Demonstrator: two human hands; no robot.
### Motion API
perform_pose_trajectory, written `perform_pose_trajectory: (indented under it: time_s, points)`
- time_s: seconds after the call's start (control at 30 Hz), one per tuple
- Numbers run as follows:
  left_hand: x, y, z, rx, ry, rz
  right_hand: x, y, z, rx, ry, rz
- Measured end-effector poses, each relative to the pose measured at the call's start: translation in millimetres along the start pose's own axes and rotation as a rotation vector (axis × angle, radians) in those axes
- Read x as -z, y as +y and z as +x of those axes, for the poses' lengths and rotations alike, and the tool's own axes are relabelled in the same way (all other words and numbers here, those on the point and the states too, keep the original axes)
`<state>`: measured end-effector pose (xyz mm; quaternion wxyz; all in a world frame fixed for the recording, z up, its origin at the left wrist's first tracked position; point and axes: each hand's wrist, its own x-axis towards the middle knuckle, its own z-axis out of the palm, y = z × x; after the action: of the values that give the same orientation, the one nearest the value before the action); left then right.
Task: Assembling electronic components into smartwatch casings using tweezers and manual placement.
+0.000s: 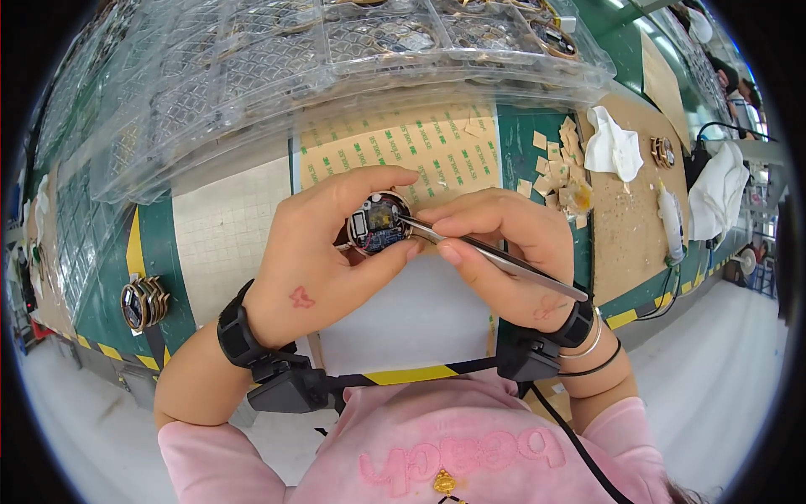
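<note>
A round open watch case (378,222) with a metal rim and a bared dark circuit board sits in the grip of my left hand (306,248), between thumb and fingers. My right hand (525,235) pinches metal tweezers (525,270), which slant down to the right. Their tips meet the right part of the board, beside the rim. Whether a tiny part is caught between the tips is too small to tell. Both hands are above a tan adhesive backing sheet (403,139) and a white sheet (395,319) on the bench.
Clear plastic compartment trays (277,71) holding watch parts are stacked along the back. At left stands a stack of watch cases (144,303). Small tan paper squares (552,172), a white cloth (613,147), brown board (625,248) and a white tube (670,220) lie at right.
</note>
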<state>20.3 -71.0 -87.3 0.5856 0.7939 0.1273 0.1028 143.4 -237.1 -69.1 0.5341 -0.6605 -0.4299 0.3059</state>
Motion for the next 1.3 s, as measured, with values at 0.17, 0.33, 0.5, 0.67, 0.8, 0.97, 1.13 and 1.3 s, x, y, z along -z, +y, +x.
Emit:
perform_pose_trajectory:
  time_s: [0.17, 0.33, 0.5, 0.67, 0.8, 0.97, 1.13, 1.3]
  points:
    - [2, -3, 0, -0.120, 0.013, 0.080, -2, 1, -1, -0.080, -0.002, 0.172]
    - [1, 1, -1, 0.015, -0.020, -0.012, 0, 3, -1, -0.163, 0.015, 0.251]
    - [0, 1, -3, 0.058, 0.001, -0.147, -1, 5, 0, -0.219, 0.036, 0.305]
    - [1, 2, -3, 0.053, -0.006, -0.157, -2, 6, 1, -0.248, 0.094, 0.438]
    - [1, 1, -3, -0.010, -0.018, -0.214, 2, 1, 2, -0.293, 0.079, 0.480]
    - [3, 6, -2, 0.051, -0.056, -0.228, 1, 2, 1, -0.252, 0.081, 0.472]
    - [4, 4, -1, 0.000, -0.085, -0.142, 2, 1, -1, -0.152, 0.036, 0.359]
    - [4, 4, -2, -0.031, -0.088, -0.069, 0, 0, -3, -0.146, 0.025, 0.315]
